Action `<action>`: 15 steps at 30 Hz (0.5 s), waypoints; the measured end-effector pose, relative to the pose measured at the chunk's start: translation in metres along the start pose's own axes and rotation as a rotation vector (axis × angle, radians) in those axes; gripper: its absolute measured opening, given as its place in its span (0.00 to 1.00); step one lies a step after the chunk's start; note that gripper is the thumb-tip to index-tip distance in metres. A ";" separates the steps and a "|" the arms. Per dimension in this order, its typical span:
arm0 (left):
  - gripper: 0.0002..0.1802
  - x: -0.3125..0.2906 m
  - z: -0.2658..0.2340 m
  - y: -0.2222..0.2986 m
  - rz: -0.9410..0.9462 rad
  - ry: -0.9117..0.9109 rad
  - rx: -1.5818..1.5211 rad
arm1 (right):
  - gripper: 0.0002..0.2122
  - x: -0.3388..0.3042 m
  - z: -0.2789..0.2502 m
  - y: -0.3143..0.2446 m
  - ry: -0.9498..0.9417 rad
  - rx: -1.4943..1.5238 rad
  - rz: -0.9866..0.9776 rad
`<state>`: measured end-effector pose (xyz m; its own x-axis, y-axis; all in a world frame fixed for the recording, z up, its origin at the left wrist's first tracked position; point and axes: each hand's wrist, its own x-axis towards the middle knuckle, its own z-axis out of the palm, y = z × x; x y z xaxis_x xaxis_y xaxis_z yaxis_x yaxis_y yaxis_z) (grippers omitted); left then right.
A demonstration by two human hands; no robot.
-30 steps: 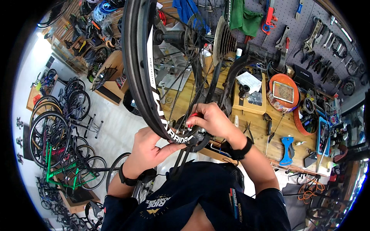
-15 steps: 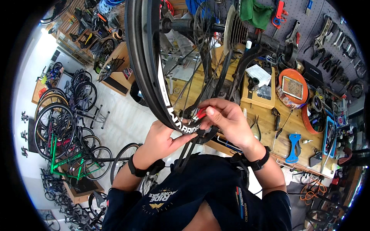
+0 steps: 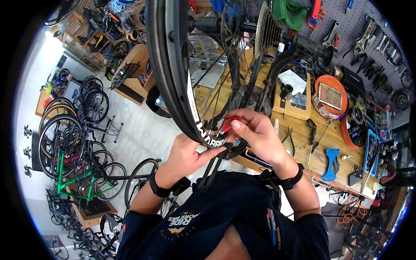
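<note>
A bicycle wheel is mounted upright in front of me, its black rim with white lettering curving down toward my chest. My left hand is closed on the rim's lower end, thumb laid along its near side. In my right hand, thumb and fingers pinch a small red spoke wrench among the spokes just inside the rim. Its metal end lies close to the rim; whether it sits on a nipple I cannot tell. The cassette and hub are at the wheel's middle, between the dark arms of a truing stand.
A wooden workbench stretches to the right, holding pliers, a blue tool, an orange round tray and a cardboard box. Tools hang on the pegboard behind. Several bicycles stand on the left.
The red spoke wrench has turned in my right fingers, and its loop shows more now. The wheel and bench sit slightly differently in the picture. My left hand keeps hold of the rim.
</note>
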<state>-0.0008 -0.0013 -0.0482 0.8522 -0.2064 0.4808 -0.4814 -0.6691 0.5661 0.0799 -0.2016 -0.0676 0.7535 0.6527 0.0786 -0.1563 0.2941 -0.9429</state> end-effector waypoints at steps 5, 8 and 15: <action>0.19 0.002 -0.003 0.003 -0.043 -0.054 0.012 | 0.18 0.006 0.002 0.007 -0.012 0.195 0.077; 0.17 0.000 0.000 0.003 -0.172 -0.062 -0.086 | 0.16 0.009 0.014 0.004 0.064 0.427 0.096; 0.14 0.000 0.005 0.003 -0.340 -0.091 -0.206 | 0.13 0.010 0.036 0.008 0.261 0.308 0.120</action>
<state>-0.0007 -0.0067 -0.0500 0.9801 -0.0671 0.1870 -0.1924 -0.5549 0.8094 0.0632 -0.1677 -0.0631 0.8488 0.5076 -0.1477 -0.4063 0.4475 -0.7967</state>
